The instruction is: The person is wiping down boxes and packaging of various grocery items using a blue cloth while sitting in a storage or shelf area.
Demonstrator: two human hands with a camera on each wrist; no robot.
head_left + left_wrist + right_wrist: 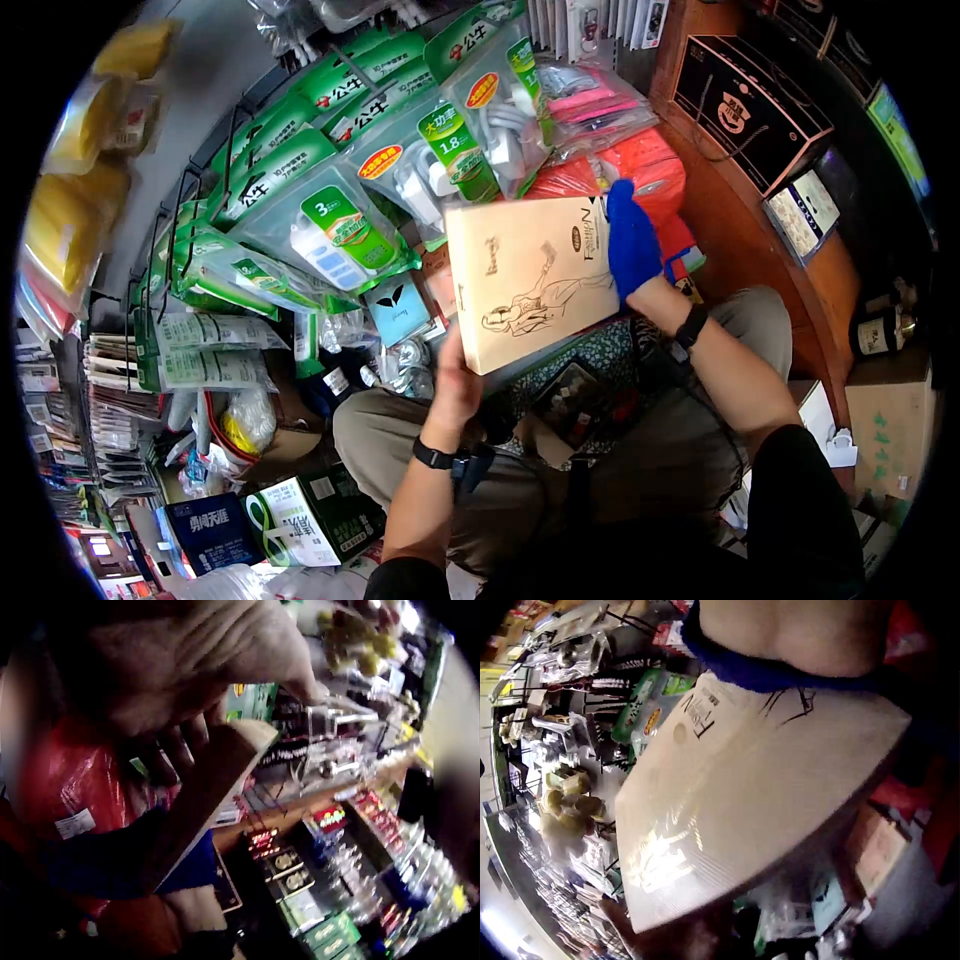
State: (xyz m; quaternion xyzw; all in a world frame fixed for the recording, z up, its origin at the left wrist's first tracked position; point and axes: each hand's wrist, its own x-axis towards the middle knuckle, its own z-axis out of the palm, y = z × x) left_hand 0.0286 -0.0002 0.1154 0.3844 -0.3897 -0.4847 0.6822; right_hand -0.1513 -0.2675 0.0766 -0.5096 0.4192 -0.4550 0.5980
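A flat cream box (pixel 535 290) with a line drawing of a figure and dark lettering is held tilted above the person's lap. The bare left hand (pixel 458 385) grips its lower left edge, thumb along the side. In the left wrist view the box (pixel 206 791) shows edge-on, with the left hand's fingers (pixel 196 735) partly hidden beside it. A blue glove covers the right hand (pixel 633 238), which holds the right edge of the box. Glare lies across the box face (pixel 742 787) in the right wrist view, where only the glove's blue cuff (pixel 765 673) shows well.
Green-and-clear power-strip packs (pixel 340 230) hang on a rack just beyond the box. A red plastic bag (pixel 650 170) lies behind the right hand. Below the box sits a blue packet (pixel 398 310). Black boxes (pixel 745 110) stand at right, and a carton (pixel 890 430) lies lower right.
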